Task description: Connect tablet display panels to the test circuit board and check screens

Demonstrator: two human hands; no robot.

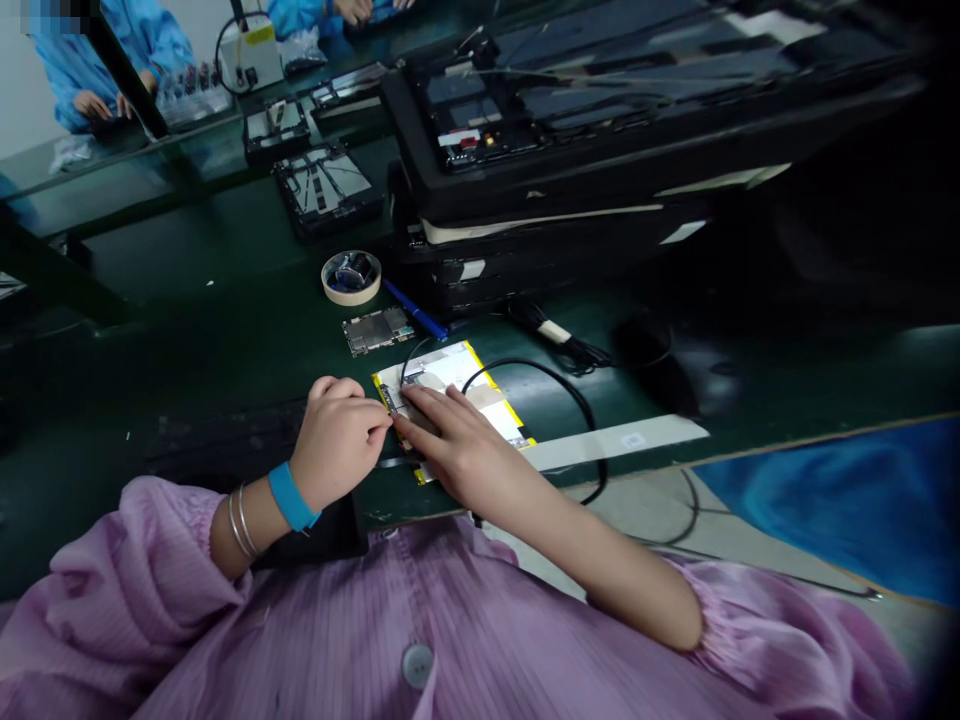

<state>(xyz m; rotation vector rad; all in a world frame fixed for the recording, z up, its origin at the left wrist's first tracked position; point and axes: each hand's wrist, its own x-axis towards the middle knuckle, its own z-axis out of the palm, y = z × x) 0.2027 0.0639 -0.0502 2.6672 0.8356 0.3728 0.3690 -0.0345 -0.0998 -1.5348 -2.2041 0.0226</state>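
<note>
In the head view, the panel [502,412], white with yellow edging, lies on the dark green worktop [225,350] in front of the person, and both hands meet at its left edge. The left hand [337,435] is curled, its grip pinched at the fingertips; I cannot tell whether anything is caught between them. The right hand [461,450] lies over the panel with its fingers extended, its grip loose and apparently closed on nothing. The work looks to be under way: dark parts along the panel's edge are exposed beside the fingers, while a circuit board [379,331] lies apart behind it. How much is done or left cannot be read further, since the hands cover the spot.

A black cable [585,400] loops over the panel's right side. A pale strip [637,440] runs along the front of the worktop. Behind the panel are a blue pen [415,310], a tape roll [352,298] with small parts inside, and a coiled cord [570,350] near a tall black stack [540,195]. Farther back, opened units [326,190] sit near a post, and blue-sleeved co-workers [161,40] occupy the far side.
</note>
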